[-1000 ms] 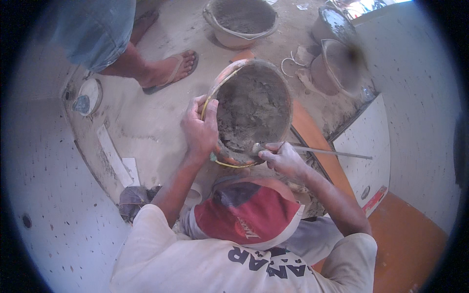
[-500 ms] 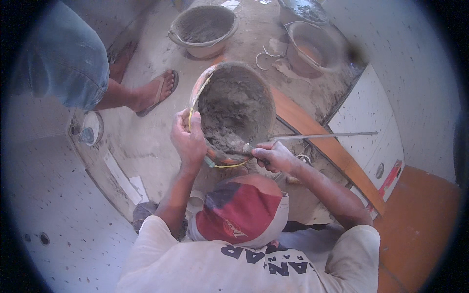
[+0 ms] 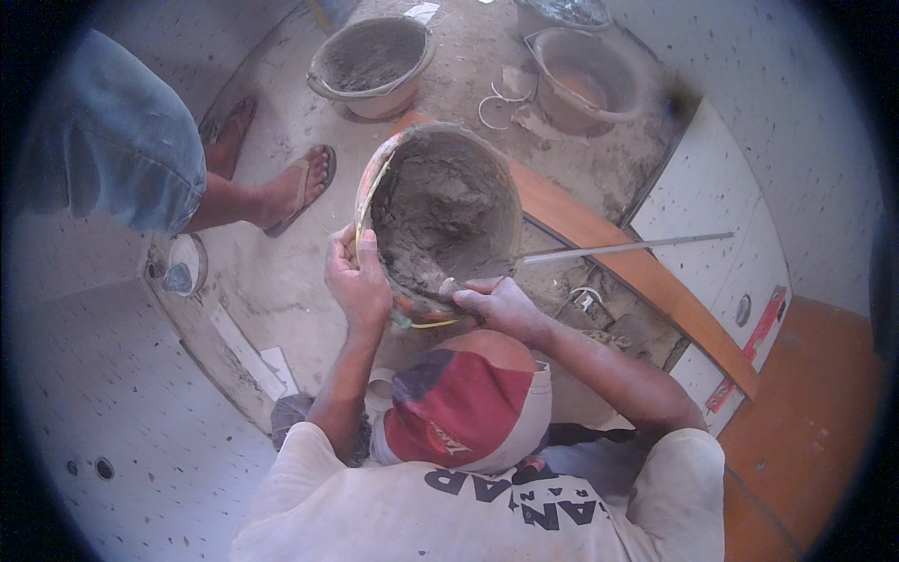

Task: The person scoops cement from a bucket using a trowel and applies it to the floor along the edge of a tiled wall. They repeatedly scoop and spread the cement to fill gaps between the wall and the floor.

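Note:
A round bucket [image 3: 374, 178] holds thick grey wet mortar [image 3: 448, 201], heaped and uneven inside. My left hand [image 3: 360, 281] is closed on its left rim, thumb on the upper edge. At the near right rim, my right hand [image 3: 498, 304] is wrapped round a small tool, apparently a trowel [image 3: 449, 284]. Only a pale piece of the tool shows; the rest lies hidden by my fingers or in the mortar. A yellow handle or cord [image 3: 434, 324] runs along the bucket's near side.
Behind stand a mortar-filled basin [image 3: 412, 92] and another basin [image 3: 551, 86]. An orange-brown plank [image 3: 599, 229] and metal strip [image 3: 646, 245] lie to the right, beside a white panel [image 3: 716, 197]. Someone's sandalled foot [image 3: 298, 187] is at left. A red-white cap [image 3: 459, 403] fills the lower middle.
My right hand has shifted left along the near rim with the tool. The mortar's surface looks different. The surroundings have turned slightly counter-clockwise in view; my left hand keeps its hold.

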Demonstrator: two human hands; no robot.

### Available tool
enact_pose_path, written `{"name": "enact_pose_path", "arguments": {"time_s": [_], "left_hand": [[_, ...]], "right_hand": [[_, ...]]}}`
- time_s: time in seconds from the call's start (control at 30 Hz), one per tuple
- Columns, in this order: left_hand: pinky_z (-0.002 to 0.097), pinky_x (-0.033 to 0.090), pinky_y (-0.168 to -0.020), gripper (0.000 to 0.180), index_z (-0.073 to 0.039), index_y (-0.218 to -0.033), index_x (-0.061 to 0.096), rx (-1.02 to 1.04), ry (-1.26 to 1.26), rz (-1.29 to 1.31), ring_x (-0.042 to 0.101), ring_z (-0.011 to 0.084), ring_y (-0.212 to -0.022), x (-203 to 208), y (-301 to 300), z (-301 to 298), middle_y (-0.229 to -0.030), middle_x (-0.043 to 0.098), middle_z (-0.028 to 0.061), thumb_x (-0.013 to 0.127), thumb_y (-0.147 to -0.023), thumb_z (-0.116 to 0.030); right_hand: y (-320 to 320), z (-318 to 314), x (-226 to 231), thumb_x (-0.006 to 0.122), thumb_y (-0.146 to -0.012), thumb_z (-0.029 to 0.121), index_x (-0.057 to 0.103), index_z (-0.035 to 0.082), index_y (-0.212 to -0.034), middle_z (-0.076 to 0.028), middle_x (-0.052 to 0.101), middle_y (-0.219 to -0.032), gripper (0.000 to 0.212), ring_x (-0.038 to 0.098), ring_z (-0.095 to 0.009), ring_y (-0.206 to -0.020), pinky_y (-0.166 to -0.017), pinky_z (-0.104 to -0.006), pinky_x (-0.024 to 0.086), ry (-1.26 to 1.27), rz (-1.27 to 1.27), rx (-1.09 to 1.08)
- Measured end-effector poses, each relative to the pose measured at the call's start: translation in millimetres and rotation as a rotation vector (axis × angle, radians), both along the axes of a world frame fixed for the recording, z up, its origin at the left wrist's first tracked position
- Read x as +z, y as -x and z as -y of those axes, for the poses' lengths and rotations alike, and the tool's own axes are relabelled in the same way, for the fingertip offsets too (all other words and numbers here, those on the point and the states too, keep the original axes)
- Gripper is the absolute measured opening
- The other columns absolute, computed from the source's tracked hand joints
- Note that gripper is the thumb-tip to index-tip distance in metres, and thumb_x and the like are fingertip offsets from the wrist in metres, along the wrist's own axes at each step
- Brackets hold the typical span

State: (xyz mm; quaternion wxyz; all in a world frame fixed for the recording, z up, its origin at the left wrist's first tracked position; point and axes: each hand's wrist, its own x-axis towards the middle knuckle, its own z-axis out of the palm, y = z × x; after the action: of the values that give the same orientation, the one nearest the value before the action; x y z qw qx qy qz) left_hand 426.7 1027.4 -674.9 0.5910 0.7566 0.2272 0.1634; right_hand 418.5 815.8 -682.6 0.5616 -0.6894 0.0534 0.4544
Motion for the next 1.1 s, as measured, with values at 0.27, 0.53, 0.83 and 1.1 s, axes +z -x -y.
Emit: {"name": "enact_pose_path", "arguments": {"time_s": [0.27, 0.53, 0.83, 1.1], "left_hand": [[0.0265, 0.047, -0.073, 0.021, 0.005, -0.105, 0.059, 0.036, 0.048, 0.01, 0.057, 0.0095, -0.081, -10, -2, -23, -0.09, 0.064, 0.0053, 0.058, -0.097, -0.015], [0.0407, 0.048, -0.082, 0.038, 0.006, -0.108, 0.061, -0.025, -0.409, -0.162, 0.059, 0.0282, -0.087, -51, -12, -72, -0.096, 0.065, 0.021, 0.056, -0.098, -0.03], [0.0453, 0.048, -0.085, 0.036, 0.001, -0.11, 0.064, -0.31, -0.87, -0.028, 0.06, 0.0329, -0.094, -15, -23, -2, -0.103, 0.065, 0.0209, 0.06, -0.093, -0.03], [0.0493, 0.049, -0.088, 0.037, -0.003, -0.112, 0.066, -0.621, -1.396, 0.255, 0.061, 0.037, -0.101, 59, -30, 83, -0.109, 0.065, 0.0208, 0.064, -0.088, -0.031]], "right_hand": [[-30, 14, 27, 0.061, -0.095, 0.034, 0.07, 0.011, -0.11, 0.003, 0.054, -0.067, 0.029, 0.042, -0.003, -0.051, -0.043, -0.021, 0.03, -0.001, -0.162, -0.087], [-8, 152, 69, 0.061, -0.093, 0.039, 0.069, 0.006, -0.114, -0.003, 0.062, -0.069, 0.039, 0.054, -0.009, -0.058, -0.051, -0.0278, 0.044, 0.09, 0.168, -0.034], [176, 305, 112, 0.06, -0.091, 0.034, 0.061, 0.003, -0.128, -0.003, 0.061, -0.07, 0.048, 0.049, -0.007, -0.049, -0.046, -0.0244, 0.04, 0.206, 0.302, -0.709], [379, 352, 6, 0.06, -0.089, 0.025, 0.061, 0.002, -0.123, -0.003, 0.062, -0.072, 0.041, 0.049, -0.007, -0.049, -0.041, -0.0238, 0.037, 0.092, 0.406, -2.092]]}}
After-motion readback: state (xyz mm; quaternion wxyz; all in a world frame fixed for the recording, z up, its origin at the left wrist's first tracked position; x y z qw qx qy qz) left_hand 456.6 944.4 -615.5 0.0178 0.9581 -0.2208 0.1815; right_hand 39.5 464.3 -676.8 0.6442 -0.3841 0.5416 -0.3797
